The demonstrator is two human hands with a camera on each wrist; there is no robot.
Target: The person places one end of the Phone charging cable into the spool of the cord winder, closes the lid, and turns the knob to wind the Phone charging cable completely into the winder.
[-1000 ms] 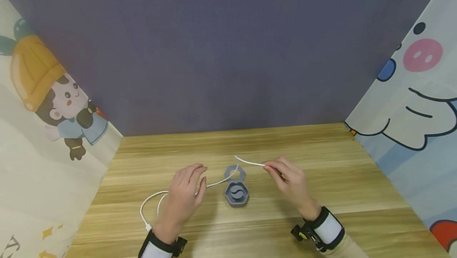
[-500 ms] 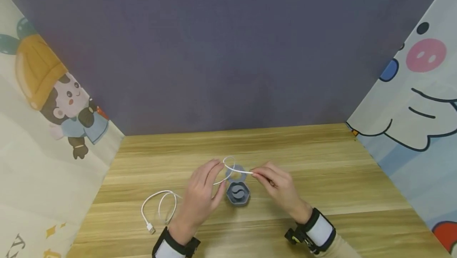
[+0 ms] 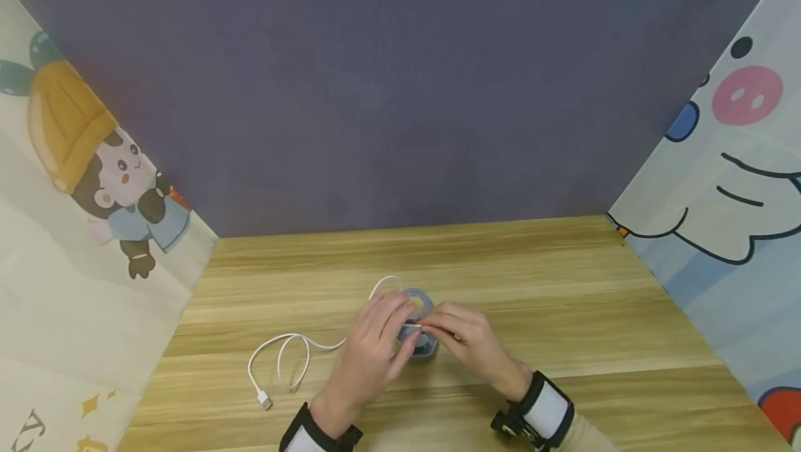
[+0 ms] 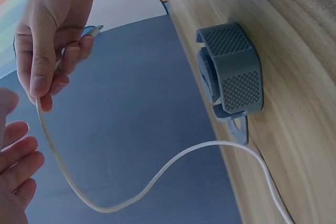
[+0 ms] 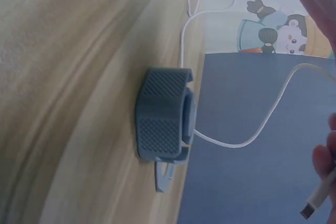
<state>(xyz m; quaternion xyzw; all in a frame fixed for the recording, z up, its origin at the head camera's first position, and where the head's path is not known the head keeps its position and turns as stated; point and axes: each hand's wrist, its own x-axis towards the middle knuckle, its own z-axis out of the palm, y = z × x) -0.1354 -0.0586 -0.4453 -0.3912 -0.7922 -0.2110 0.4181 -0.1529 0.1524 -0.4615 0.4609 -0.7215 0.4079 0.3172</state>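
My right hand pinches a white USB cable near one end. That end's slim plug pokes out past the fingers in the right wrist view. Beside it, my left hand has loosely extended fingers; its fingertips look apart from the cable in the left wrist view. Below both hands a grey hexagonal cable winder stands on the table, textured on its sides. Its ring-shaped flap lies folded out behind, while the left fingers partly cover the winder from above.
The cable's far end, a USB-A plug, lies on the wooden table at the left, near a loose loop. A dark panel rises behind; cartoon-printed sheets flank both sides.
My right hand has carried the cable end left and toward me, over the winder. My left hand has moved right to meet it. The USB-A plug, earlier partly hidden, now shows.
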